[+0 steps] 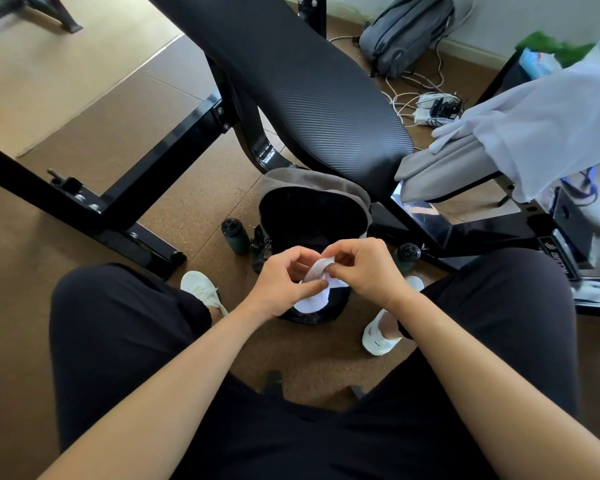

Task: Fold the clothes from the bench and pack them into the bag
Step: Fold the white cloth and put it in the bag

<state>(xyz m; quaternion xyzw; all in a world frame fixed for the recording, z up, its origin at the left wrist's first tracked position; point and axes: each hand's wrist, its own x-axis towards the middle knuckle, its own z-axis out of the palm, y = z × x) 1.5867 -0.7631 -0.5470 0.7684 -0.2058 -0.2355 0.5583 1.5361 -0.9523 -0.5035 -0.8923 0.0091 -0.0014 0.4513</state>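
Head view. Seated, looking down between my knees.

My left hand [284, 282] and my right hand [367, 268] are close together, both on a small white garment [312, 301]; it may be a sock, but I cannot tell for sure. Left fingers are curled, pinching its near side. Right thumb and fingertips pinch its upper edge, which is rolled or folded over. The garment is held directly above the open mouth of the bag [293, 180].

The bag stands on the floor between my white shoes [201, 287], with its grey flap thrown back and its interior dark. Contents are not discernible. A dark bottle [235, 235] stands just beside it on the left, and a second bottle [407, 254] on the right.

The black bench [291, 81] runs diagonally beyond the bag. On its right end lie a grey garment [440, 171] and a white garment [540, 133], the white one partly over the grey and hanging off the edge.

At far right, on the floor, are a grey backpack [405, 32] and tangled white cables [426, 105].
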